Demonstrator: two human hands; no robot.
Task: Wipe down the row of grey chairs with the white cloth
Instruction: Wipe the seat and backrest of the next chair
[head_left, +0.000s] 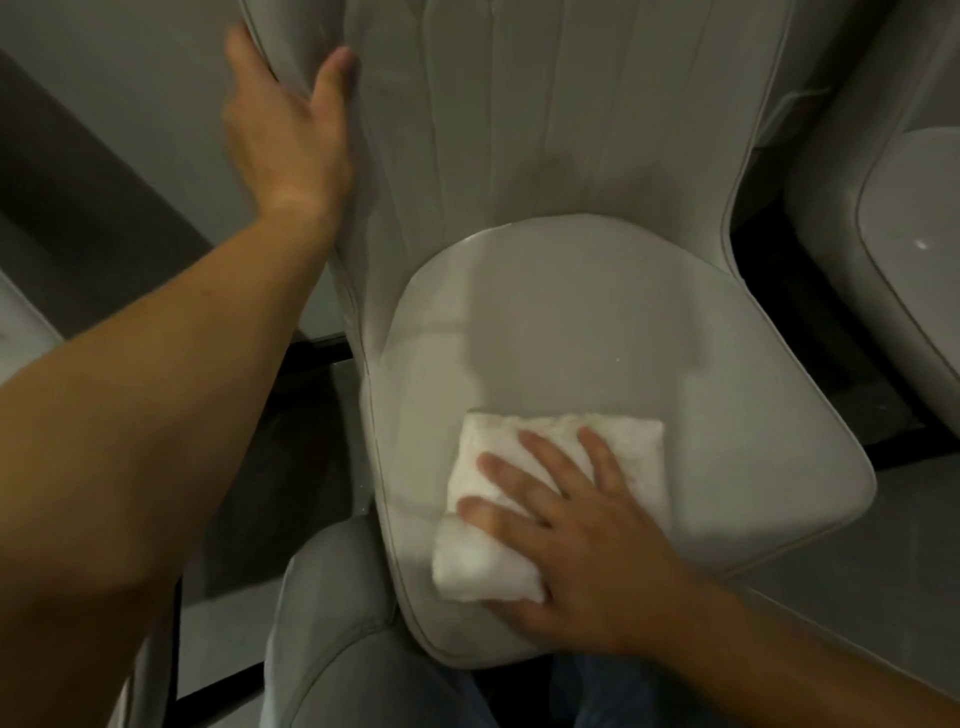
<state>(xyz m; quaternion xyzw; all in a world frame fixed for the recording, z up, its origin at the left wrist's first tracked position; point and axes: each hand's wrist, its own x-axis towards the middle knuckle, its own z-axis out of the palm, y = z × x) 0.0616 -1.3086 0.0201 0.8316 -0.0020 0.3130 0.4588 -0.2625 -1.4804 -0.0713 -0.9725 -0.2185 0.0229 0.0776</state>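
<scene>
Grey chair (545, 322): centre of view, seat toward the viewer. White cloth (540, 467): folded, lying at the front left corner of the seat. Right hand (582, 535): flat on the cloth, fingers straight and spread, pressing it to the seat. Left hand (291, 130): grips the left edge of the backrest, thumb on the front face, fingers behind. Second grey chair (893, 218): just beside, at the right.
</scene>
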